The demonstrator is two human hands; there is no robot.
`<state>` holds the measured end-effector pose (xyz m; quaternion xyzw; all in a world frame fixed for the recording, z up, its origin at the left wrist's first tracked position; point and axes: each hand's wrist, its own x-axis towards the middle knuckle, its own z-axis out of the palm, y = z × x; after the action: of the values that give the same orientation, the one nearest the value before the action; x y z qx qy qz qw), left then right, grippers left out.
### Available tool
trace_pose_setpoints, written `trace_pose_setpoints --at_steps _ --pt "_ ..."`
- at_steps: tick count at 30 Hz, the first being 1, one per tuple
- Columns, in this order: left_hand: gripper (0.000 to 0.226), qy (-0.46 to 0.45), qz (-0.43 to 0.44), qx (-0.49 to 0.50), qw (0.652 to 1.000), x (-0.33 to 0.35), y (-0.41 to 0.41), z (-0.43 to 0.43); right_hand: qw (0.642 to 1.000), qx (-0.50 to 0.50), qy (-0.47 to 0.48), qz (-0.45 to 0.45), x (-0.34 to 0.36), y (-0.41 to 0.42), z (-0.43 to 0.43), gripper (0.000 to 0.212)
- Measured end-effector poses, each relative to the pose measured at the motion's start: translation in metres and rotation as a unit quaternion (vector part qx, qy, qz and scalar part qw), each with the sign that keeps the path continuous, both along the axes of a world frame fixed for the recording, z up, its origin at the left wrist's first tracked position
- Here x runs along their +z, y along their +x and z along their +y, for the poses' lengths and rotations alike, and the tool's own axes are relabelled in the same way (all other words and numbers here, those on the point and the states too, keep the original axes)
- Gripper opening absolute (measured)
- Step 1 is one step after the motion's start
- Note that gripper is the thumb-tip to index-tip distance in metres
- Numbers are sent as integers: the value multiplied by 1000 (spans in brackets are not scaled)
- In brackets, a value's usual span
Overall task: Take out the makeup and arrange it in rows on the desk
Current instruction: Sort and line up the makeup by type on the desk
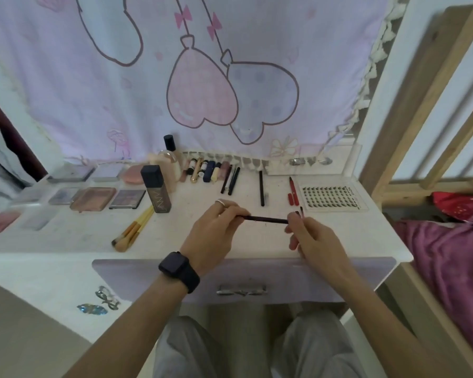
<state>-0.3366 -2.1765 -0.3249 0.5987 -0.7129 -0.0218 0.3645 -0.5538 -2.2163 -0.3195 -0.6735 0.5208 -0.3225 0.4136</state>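
Observation:
A thin dark pencil point(265, 219) lies level between my two hands above the white desk point(339, 236). My left hand point(216, 230) pinches its left end; my right hand point(314, 238) pinches its right end and also holds a small dark piece upright. Behind them makeup lies in rows: palettes point(93, 197), a dark bottle point(156, 188), small tubes point(208, 170), black pens point(261, 188), a red pen point(293, 190), a lash tray point(331, 197). Yellow-handled brushes point(134, 227) lie at the left.
A shut drawer with a metal handle point(242, 290) sits under the desk edge. A pink cartoon cloth point(202, 77) hangs behind. A wooden bed frame point(426, 105) and a purple blanket point(453, 263) stand at the right. My knees are below the desk.

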Motion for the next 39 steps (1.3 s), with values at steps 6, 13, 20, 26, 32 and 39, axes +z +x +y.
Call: trace_pose_setpoints --at_steps 6,13,20,26,32,39 --pt "42 -3 -53 -40 998 2 5 14 987 15 72 -142 4 9 6 44" --pt "36 -92 -163 -44 981 -6 12 19 977 4 135 -165 6 13 10 46" --pt "21 102 -45 -24 993 -7 37 27 993 6 27 -114 19 -23 0 38" --pt "14 146 128 38 980 -6 49 25 981 -29 72 -176 14 -35 -9 35" --pt "14 154 255 44 954 -3 19 16 971 3 103 -218 7 -17 5 37" --pt "18 228 409 2 884 13 -7 8 979 5 75 -188 7 6 7 11"
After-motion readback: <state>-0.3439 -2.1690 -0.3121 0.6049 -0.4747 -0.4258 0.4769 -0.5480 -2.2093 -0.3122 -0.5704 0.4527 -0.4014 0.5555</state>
